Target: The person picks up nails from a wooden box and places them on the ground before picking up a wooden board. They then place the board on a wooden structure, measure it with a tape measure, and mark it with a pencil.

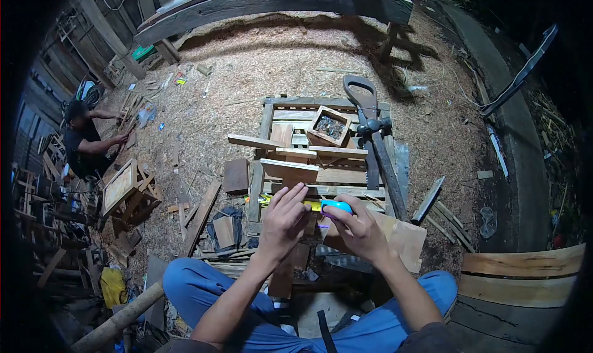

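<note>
My right hand (361, 229) is closed around a blue tape measure (337, 207) above the near side of a low slatted wooden stand. A short run of its yellow blade (314, 205) reaches left to my left hand (284, 220). Thumb and fingers of that hand are drawn together at the blade, though the exact grip is partly hidden. Just beyond the left fingertips, a short board (289, 169) lies on the stand (259, 161). Below the right hand rests a pale wooden board (406, 239).
On the stand are a wooden box (330, 124) with small dark bits, a hammer (386, 161) and a handsaw (361, 93). A wooden bench (278, 7) spans the back. A person (89, 140) crouches at left near a small wooden frame (126, 189). Planks (525, 263) lie at right.
</note>
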`<state>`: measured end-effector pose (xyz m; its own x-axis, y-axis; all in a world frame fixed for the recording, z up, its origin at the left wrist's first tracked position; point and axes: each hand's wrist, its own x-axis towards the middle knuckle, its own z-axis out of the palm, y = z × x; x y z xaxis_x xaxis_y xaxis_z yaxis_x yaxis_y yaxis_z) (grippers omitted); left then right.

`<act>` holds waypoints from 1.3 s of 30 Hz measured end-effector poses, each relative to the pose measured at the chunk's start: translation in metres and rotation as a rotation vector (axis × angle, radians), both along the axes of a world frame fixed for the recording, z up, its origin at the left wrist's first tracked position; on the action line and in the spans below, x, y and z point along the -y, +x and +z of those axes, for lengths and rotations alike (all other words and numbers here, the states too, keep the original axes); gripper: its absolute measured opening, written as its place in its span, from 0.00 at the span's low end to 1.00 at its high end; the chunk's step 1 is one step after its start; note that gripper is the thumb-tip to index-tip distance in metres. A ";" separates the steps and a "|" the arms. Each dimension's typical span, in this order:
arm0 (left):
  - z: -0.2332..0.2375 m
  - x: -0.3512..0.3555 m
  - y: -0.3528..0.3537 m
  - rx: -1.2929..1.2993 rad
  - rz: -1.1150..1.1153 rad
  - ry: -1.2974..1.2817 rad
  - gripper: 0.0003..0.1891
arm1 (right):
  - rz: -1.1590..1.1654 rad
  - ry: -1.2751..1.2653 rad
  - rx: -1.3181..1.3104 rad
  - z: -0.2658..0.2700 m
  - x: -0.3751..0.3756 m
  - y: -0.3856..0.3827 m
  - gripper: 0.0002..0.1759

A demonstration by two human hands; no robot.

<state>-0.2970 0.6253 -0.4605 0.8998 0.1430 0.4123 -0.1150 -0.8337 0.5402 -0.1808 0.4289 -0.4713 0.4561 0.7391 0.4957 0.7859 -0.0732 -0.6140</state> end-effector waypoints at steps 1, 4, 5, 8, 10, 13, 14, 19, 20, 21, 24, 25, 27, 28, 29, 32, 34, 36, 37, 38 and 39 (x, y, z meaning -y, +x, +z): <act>0.002 0.001 0.000 -0.008 0.007 -0.005 0.16 | 0.002 -0.002 -0.001 0.000 0.000 0.000 0.32; 0.004 0.000 0.000 -0.028 0.008 -0.019 0.14 | 0.009 -0.010 -0.045 0.000 -0.001 -0.001 0.31; 0.005 -0.001 0.000 -0.037 0.001 -0.025 0.14 | 0.010 -0.003 -0.046 0.000 -0.001 -0.001 0.31; 0.010 0.001 -0.001 -0.025 0.036 0.118 0.12 | 0.011 -0.014 -0.056 0.004 -0.004 -0.002 0.30; 0.011 0.002 0.000 -0.035 0.041 0.118 0.11 | 0.009 -0.035 -0.057 0.006 -0.004 -0.003 0.30; 0.013 0.000 0.000 -0.071 0.026 0.054 0.11 | -0.006 -0.030 -0.091 0.003 -0.006 -0.005 0.29; 0.013 -0.001 0.000 -0.099 0.005 -0.008 0.10 | -0.010 -0.024 -0.098 0.002 -0.006 -0.005 0.29; 0.010 0.002 0.002 -0.035 0.034 -0.064 0.10 | -0.013 -0.017 -0.125 0.001 -0.007 -0.007 0.29; 0.013 0.002 0.001 -0.018 0.053 -0.057 0.10 | -0.016 -0.006 -0.123 0.001 -0.007 -0.007 0.29; 0.015 0.002 -0.001 -0.019 0.053 -0.054 0.10 | -0.019 0.005 -0.121 0.001 -0.007 -0.007 0.29; 0.017 -0.002 -0.006 -0.049 0.092 -0.015 0.12 | -0.023 0.013 -0.112 -0.003 -0.008 -0.007 0.29; 0.013 -0.005 -0.008 -0.071 0.074 -0.024 0.13 | -0.023 0.015 -0.113 -0.003 -0.008 -0.006 0.29; 0.012 -0.007 -0.011 -0.095 0.051 -0.026 0.14 | -0.020 0.029 -0.089 -0.004 -0.008 -0.006 0.29; 0.013 -0.006 -0.011 -0.092 0.056 -0.031 0.14 | -0.022 0.035 -0.093 -0.005 -0.009 -0.006 0.29; 0.014 -0.005 -0.011 -0.090 0.060 -0.034 0.14 | -0.024 0.034 -0.088 -0.006 -0.009 -0.006 0.29; 0.009 -0.007 -0.010 -0.090 0.056 -0.020 0.15 | -0.035 0.041 -0.088 -0.006 -0.011 -0.006 0.30; 0.007 -0.006 -0.010 -0.094 0.045 -0.013 0.16 | -0.019 0.043 -0.117 -0.005 -0.009 -0.007 0.30; 0.007 -0.003 -0.010 -0.084 0.065 0.016 0.16 | -0.020 0.056 -0.121 -0.004 -0.009 -0.006 0.31; 0.006 -0.002 -0.009 -0.086 0.061 0.031 0.18 | -0.013 0.057 -0.120 -0.004 -0.008 -0.006 0.31; 0.007 -0.002 -0.009 -0.089 0.056 0.039 0.18 | -0.017 0.065 -0.124 -0.004 -0.007 -0.006 0.31; 0.008 -0.001 -0.009 -0.083 0.044 0.044 0.19 | -0.013 0.059 -0.132 -0.005 -0.005 -0.005 0.32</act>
<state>-0.3060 0.6259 -0.4523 0.9245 0.1668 0.3429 -0.0336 -0.8601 0.5090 -0.1858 0.4344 -0.4758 0.5299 0.7037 0.4733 0.6970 -0.0434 -0.7158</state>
